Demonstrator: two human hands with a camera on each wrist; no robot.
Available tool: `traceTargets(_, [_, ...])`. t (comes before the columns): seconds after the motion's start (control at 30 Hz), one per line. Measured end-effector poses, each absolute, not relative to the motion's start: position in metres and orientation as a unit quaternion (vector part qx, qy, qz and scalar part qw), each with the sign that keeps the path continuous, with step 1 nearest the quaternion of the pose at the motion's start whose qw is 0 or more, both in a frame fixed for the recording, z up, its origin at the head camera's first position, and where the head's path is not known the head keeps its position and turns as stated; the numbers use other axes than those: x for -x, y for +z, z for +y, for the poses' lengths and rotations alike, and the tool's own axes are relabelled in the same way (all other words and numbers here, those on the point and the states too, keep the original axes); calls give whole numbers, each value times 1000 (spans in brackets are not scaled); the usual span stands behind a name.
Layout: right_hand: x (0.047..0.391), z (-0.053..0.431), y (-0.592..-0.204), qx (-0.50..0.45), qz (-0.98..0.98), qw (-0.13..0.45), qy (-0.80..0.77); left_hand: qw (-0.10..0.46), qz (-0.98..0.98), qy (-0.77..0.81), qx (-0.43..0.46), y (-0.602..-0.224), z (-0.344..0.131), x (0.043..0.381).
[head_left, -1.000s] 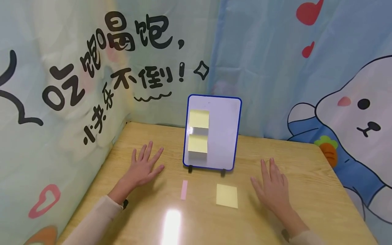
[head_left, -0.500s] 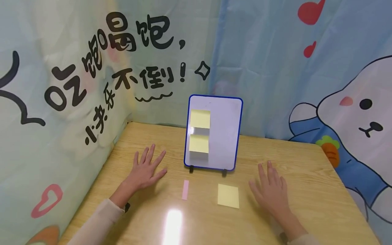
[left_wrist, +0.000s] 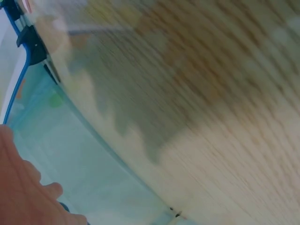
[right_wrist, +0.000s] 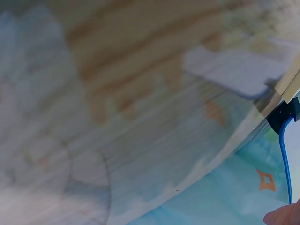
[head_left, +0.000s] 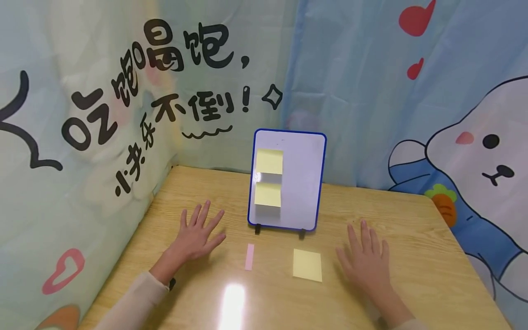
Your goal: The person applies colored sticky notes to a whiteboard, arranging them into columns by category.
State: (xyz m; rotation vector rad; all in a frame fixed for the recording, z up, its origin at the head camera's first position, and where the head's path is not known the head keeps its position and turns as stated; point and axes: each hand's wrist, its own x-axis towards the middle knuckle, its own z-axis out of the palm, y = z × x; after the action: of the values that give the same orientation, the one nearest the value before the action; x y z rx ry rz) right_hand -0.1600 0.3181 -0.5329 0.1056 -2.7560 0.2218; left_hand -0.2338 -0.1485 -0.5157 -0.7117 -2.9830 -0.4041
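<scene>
My left hand [head_left: 195, 240] is spread with straight fingers over the left part of the table, holding nothing. On the other side my right hand [head_left: 367, 261] lies palm down with its fingers straight and also holds nothing. Between them are a narrow pink paper strip [head_left: 249, 257] and a yellow sticky note [head_left: 307, 265], the note nearer my right hand. Behind these a small whiteboard [head_left: 303, 183] with a blue frame stands tilted back. Two yellow sticky notes, an upper note [head_left: 269, 161] and a lower note [head_left: 267, 195], are on its left half, their lower edges standing off the board.
Black feet [head_left: 257, 229] support the whiteboard on the wooden table [head_left: 412, 238]. A printed curtain [head_left: 350, 91] with lettering and a cartoon animal hangs along the back and left. A bright light reflection falls on the table's front part.
Both hands have drawn slightly back toward the person, staying spread. The view has shifted a little; the notes, strip and whiteboard are where they were.
</scene>
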Motion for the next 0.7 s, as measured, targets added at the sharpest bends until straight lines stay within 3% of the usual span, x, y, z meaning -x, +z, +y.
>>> traceTargets(0.7, [160,323,-528,-18,-984,152,94,-6,-964,-145,223,-517,-148,234])
